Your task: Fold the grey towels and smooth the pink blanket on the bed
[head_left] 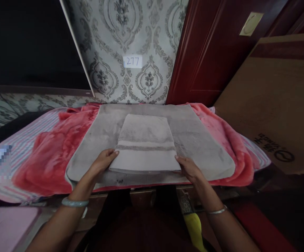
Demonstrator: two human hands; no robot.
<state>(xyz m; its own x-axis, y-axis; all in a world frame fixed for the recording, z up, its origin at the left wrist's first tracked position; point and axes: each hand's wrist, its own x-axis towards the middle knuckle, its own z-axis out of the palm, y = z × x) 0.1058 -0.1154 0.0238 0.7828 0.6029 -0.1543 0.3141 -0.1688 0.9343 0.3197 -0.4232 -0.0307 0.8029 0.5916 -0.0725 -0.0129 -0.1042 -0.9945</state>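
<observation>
A light grey folded towel (145, 159) with a darker band across it lies in the middle of a larger grey cloth (194, 140). My left hand (105, 160) pinches its left edge near the front corner, thumb on top. At the opposite edge my right hand (189, 168) grips it the same way; the fingers beneath are hidden. The towel's near edge looks slightly raised, with layers showing. Under the grey cloth spreads a plush red blanket (49, 150).
A striped cloth (23, 136) covers the surface below the blanket. A large cardboard box (278, 105) stands at the right, beside a dark red door (204, 45). At the upper left is a black screen (31, 45). A pink stool (15, 227) sits lower left.
</observation>
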